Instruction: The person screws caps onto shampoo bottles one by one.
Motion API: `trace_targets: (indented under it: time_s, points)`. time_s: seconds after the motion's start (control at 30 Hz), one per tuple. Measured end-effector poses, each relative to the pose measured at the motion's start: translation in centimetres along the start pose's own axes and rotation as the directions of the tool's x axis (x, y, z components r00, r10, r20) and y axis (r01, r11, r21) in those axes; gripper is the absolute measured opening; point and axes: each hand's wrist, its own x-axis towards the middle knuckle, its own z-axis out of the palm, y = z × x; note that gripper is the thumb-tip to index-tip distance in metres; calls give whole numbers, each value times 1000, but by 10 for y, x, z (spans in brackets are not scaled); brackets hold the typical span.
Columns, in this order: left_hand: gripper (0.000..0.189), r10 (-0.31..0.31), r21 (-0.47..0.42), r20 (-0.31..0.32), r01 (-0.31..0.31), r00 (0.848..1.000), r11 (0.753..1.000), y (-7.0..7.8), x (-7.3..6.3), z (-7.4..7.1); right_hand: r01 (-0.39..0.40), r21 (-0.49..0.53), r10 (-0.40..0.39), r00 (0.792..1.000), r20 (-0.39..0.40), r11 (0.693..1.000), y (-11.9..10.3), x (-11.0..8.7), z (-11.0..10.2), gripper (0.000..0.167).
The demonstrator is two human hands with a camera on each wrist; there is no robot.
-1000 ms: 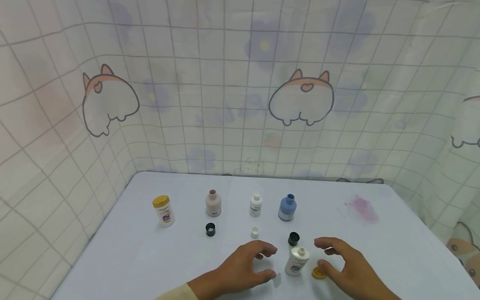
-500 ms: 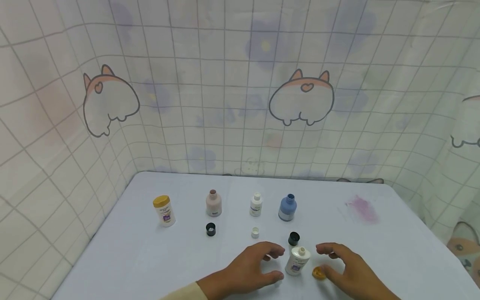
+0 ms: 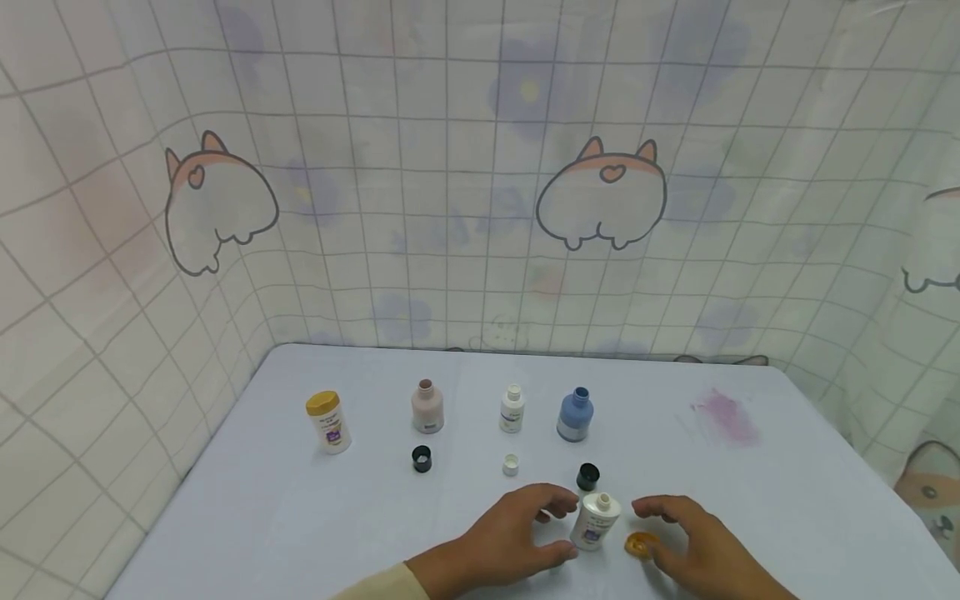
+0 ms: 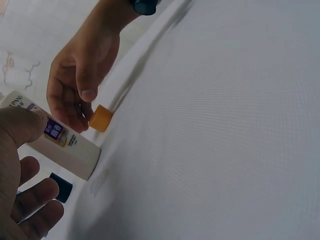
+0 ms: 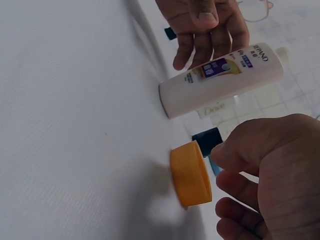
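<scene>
An uncapped white shampoo bottle point(image 3: 596, 522) stands upright near the table's front, its purple-and-gold label showing in both wrist views. My left hand point(image 3: 517, 533) is at the bottle's left side, fingers and thumb loosely bent and spread. In the left wrist view the thumb overlaps the bottle point(image 4: 65, 145); whether it touches is unclear. To the bottle's right lies a yellow cap point(image 3: 639, 546), hollow side up in the head view. My right hand point(image 3: 701, 542) is beside this cap point(image 5: 190, 172), fingers relaxed, with a gap between thumb and cap in the right wrist view.
Behind stand a yellow-lidded white jar point(image 3: 330, 425), an open pinkish bottle point(image 3: 427, 410), a small white bottle point(image 3: 512, 410) and an open blue bottle point(image 3: 575, 417). Before them lie a black cap point(image 3: 422, 459), a white cap point(image 3: 511, 465) and another black cap point(image 3: 588, 477).
My left hand has moved right, up to the white shampoo bottle. My right hand has shifted slightly down beside the yellow cap. The bottles and caps behind stay in place.
</scene>
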Motion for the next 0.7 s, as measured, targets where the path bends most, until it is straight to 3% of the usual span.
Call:
trace_targets:
  time_s: [0.1, 0.33, 0.7]
  points:
    - [49, -15, -10, 8, 15, 1000, 1000, -1, 1, 1, -3, -17, 3, 1000, 13, 1000, 2, 1, 2, 42]
    - [50, -10, -54, 29, 11, 1000, 998, -3, 4, 5, -123, 19, 122, 991, 59, 992, 2, 5, 5, 50]
    - [50, -9, -14, 25, 9, 1000, 1000, -5, 11, 13, -246, -30, 248, 965, 86, 969, 1, 14, 14, 53]
